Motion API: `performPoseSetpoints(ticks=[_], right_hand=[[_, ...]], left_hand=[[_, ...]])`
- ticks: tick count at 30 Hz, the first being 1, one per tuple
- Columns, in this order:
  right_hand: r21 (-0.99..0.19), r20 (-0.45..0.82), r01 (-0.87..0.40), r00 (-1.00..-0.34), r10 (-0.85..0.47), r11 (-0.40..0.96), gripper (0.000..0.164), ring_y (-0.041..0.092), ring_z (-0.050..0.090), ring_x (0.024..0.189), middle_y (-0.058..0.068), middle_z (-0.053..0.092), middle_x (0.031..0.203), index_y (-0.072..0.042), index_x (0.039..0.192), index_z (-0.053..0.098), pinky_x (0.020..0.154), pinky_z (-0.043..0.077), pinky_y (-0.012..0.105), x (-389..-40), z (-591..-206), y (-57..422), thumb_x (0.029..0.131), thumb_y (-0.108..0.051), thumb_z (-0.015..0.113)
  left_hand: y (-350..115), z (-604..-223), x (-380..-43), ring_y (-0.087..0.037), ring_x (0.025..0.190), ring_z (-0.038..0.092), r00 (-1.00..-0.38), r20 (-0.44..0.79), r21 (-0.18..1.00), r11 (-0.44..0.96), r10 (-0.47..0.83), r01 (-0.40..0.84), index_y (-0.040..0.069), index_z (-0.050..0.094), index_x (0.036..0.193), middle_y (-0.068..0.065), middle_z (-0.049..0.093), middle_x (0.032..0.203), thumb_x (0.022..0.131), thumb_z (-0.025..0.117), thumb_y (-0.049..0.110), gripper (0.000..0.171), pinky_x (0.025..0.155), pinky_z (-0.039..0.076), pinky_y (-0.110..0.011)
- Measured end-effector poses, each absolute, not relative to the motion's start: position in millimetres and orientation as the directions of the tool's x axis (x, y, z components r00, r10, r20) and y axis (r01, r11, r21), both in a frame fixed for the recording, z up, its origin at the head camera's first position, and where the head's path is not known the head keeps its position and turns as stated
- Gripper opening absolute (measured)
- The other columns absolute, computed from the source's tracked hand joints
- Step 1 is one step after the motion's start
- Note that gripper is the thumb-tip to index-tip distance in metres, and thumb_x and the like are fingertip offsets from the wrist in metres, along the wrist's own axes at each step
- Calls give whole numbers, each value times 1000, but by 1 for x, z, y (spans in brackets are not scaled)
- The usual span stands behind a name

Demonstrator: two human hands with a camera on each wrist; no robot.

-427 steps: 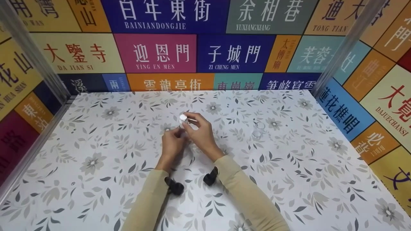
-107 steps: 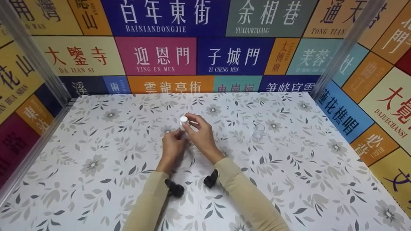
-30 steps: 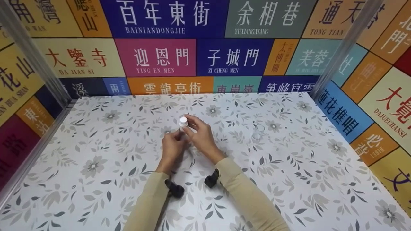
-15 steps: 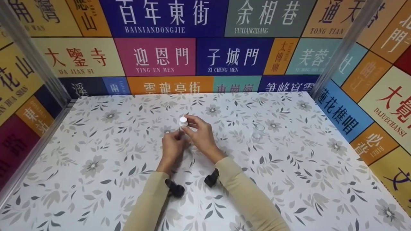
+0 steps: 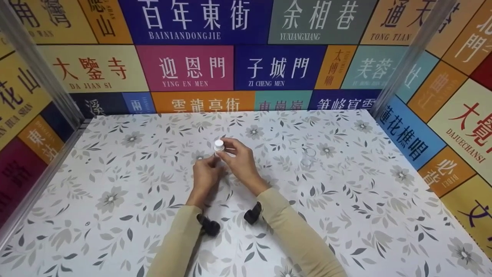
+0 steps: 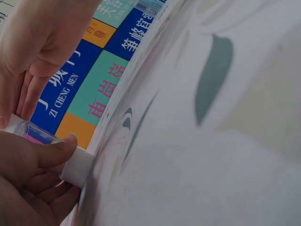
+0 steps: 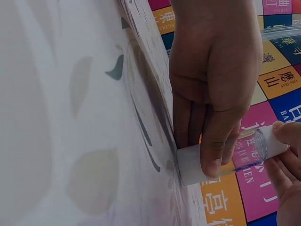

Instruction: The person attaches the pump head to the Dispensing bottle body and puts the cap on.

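Observation:
A small clear bottle [image 7: 244, 153] with a white base [image 6: 77, 168] and a white top [image 5: 219, 143] stands upright between my two hands. My left hand [image 5: 205, 174] grips it low down, thumb across the part just above the base. That base touches the table in the right wrist view. With fingertips and thumb, my right hand [image 5: 243, 161] pinches the bottle's upper end from the right. In the head view the hands hide most of the clear body. Off to the right, a clear open cup-like piece [image 5: 308, 157] is on the table, apart from both hands.
A white table [image 5: 153, 215] with a grey leaf and flower print lies under everything. Colourful panels with large characters [image 5: 184, 69] wall off the back and both sides. Clear corner posts [image 5: 413, 57] rise at the back corners.
Compared with several seconds ago, my right fingertips sit a little lower and more of the white top shows. Over the last second the hands and bottle look almost still.

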State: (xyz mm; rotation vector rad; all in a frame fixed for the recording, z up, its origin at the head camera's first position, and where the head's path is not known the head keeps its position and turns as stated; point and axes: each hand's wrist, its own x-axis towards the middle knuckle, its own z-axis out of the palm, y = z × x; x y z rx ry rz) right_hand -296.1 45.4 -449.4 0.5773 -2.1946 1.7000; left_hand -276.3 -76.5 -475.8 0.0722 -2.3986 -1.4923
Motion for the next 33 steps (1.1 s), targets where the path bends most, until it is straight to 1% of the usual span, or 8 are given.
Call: performPoseSetpoints(ticks=[6, 11, 14, 19, 23, 28, 31, 33], right_hand=[[-861, 459, -475, -879, -127, 181, 38, 32, 69, 111, 19, 70, 121, 0, 121, 66, 96, 55, 36, -295, -449, 45, 86, -9, 77], [-860, 461, -477, -879, -125, 181, 37, 30, 70, 111, 17, 71, 121, 0, 120, 67, 95, 55, 30, -296, -450, 43, 86, -10, 77], [-856, 463, -480, -877, -128, 190, 38, 30, 69, 111, 17, 70, 122, 1, 121, 66, 94, 55, 27, -295, -450, 44, 86, -8, 76], [-863, 443, -463, -886, -135, 204, 43, 30, 67, 116, 17, 68, 126, 1, 123, 64, 98, 54, 33, -293, -450, 50, 84, -12, 79], [-859, 429, -449, -893, -133, 245, 46, 28, 64, 121, 15, 67, 129, -2, 125, 64, 102, 52, 36, -293, -451, 57, 84, -18, 80], [-825, 459, -476, -879, -130, 305, 47, 32, 62, 122, 15, 67, 127, 1, 124, 64, 102, 51, 46, -293, -450, 71, 84, -18, 80], [-811, 461, -475, -878, -126, 341, 46, 33, 62, 121, 14, 68, 127, 0, 124, 66, 102, 50, 49, -292, -447, 81, 84, -19, 80], [-809, 450, -460, -885, -119, 365, 45, 31, 61, 122, 13, 68, 127, -3, 124, 66, 103, 50, 47, -291, -444, 89, 85, -21, 80]], left_hand=[[-77, -476, -277, -19, 65, 52, -950, 238, 881, 457, -201, 123, -1, 78, 87, -15, 70, 69, 75, 73, -4, 14, 62, 42, -28], [-79, -476, -275, -20, 70, 55, -948, 238, 889, 440, -210, 126, -2, 78, 93, -18, 74, 80, 75, 71, -5, 19, 66, 46, -29], [-78, -477, -275, -19, 69, 53, -947, 243, 890, 437, -211, 131, -3, 78, 92, -17, 73, 77, 75, 71, -6, 18, 65, 45, -29], [-76, -477, -276, -17, 63, 49, -942, 267, 881, 447, -202, 154, -3, 78, 95, -12, 67, 67, 74, 70, -7, 22, 60, 41, -27], [-74, -475, -277, -18, 64, 52, -947, 254, 881, 453, -199, 141, -2, 78, 97, -14, 69, 71, 76, 71, -6, 23, 60, 41, -28], [-74, -475, -277, -27, 88, 70, -968, 159, 907, 415, -191, 67, -3, 75, 105, -22, 76, 97, 76, 77, -1, 28, 82, 56, -37], [-74, -475, -277, -33, 104, 71, -974, 116, 921, 389, -192, 33, -5, 73, 110, -25, 73, 109, 76, 78, -1, 34, 94, 55, -42], [-74, -475, -277, -34, 107, 70, -976, 105, 921, 390, -191, 23, -5, 72, 112, -25, 72, 112, 76, 78, -1, 36, 96, 54, -43]])
